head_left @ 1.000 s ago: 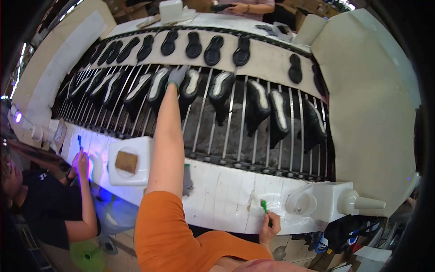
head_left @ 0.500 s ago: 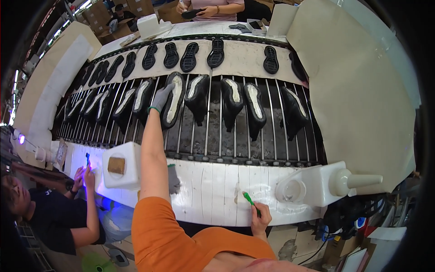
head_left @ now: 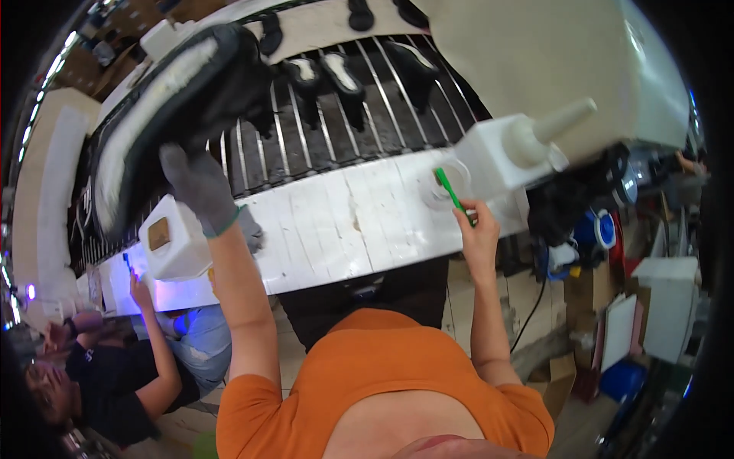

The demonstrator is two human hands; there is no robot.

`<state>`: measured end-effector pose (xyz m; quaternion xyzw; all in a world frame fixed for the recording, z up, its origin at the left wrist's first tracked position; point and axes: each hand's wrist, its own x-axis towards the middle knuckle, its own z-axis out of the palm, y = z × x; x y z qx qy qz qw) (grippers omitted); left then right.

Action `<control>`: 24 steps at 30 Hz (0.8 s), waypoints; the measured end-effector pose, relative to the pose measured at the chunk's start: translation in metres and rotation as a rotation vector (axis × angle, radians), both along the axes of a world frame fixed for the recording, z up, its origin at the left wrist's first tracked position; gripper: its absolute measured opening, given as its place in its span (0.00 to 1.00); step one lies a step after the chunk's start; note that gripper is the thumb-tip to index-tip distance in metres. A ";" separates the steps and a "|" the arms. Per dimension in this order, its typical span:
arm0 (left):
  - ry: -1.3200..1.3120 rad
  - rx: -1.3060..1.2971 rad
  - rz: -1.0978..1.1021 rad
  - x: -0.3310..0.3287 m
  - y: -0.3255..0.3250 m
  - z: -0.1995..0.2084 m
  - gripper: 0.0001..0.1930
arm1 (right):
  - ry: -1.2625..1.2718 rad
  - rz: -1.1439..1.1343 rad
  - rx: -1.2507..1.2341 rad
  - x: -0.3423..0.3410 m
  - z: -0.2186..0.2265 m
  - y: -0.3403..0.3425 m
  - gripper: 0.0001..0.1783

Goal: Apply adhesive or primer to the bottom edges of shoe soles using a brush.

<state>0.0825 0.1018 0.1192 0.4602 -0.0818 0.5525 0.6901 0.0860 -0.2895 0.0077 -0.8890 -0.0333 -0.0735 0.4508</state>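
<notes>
My left hand point(head_left: 200, 190), in a grey glove with a green cuff, grips a black shoe upper point(head_left: 145, 111) lifted toward me. A long white strip runs along its underside; the fingers behind it are partly hidden. In my bare right hand point(head_left: 482, 233) is a green toothbrush-like brush point(head_left: 453, 193). The brush's head is at a shallow clear dish point(head_left: 433, 197); whether its bristles touch anything inside I cannot tell. Beside the dish stands a white plastic bottle point(head_left: 497, 153) with a long pale nozzle.
Beyond the white worktop point(head_left: 329, 237), more black uppers point(head_left: 344, 80) lie on a rack of metal rods point(head_left: 329, 141), with black soles point(head_left: 361, 14) behind. A white container point(head_left: 172, 260) and a grey glove point(head_left: 250, 228) rest near my left arm. Another person point(head_left: 115, 382) works at the left.
The upper has come off the rods and up toward me in my left hand. My right hand has carried the brush from the worktop to the dish. The view has shifted.
</notes>
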 end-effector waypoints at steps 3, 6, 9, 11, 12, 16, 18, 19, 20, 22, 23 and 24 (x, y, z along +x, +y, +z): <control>0.226 0.179 0.099 -0.042 -0.041 -0.051 0.24 | -0.099 0.063 -0.218 0.005 0.009 -0.014 0.08; 0.578 0.561 0.356 -0.082 -0.078 -0.108 0.23 | -0.108 0.108 -0.458 0.008 0.008 -0.008 0.06; 0.791 0.806 0.440 -0.112 -0.099 -0.150 0.23 | -0.028 0.085 -0.707 0.012 0.002 0.004 0.05; 0.889 0.535 0.212 -0.128 -0.112 -0.170 0.21 | -0.040 0.045 -0.859 0.014 -0.001 0.012 0.05; 0.914 0.346 0.081 -0.136 -0.117 -0.176 0.20 | -0.053 0.065 -0.853 0.015 -0.002 0.013 0.05; 1.131 0.641 0.170 -0.154 -0.121 -0.185 0.26 | -0.037 0.100 -0.910 0.022 -0.004 0.009 0.05; 1.198 0.883 0.283 -0.168 -0.121 -0.181 0.31 | -0.026 0.122 -0.879 0.025 -0.006 -0.001 0.06; 1.230 0.976 0.321 -0.173 -0.120 -0.179 0.31 | 0.015 0.128 -0.705 0.026 -0.008 -0.007 0.08; 1.232 1.032 0.353 -0.175 -0.120 -0.176 0.31 | 0.044 0.125 -0.535 0.027 -0.011 -0.014 0.10; 1.266 1.042 0.335 -0.179 -0.121 -0.168 0.31 | 0.137 0.095 -0.257 0.026 -0.020 -0.022 0.10; 1.265 1.021 0.305 -0.179 -0.123 -0.163 0.31 | 0.215 0.059 0.000 0.024 -0.026 -0.025 0.09; 1.265 1.003 0.273 -0.179 -0.124 -0.157 0.30 | 0.321 0.002 0.253 0.021 -0.031 -0.027 0.09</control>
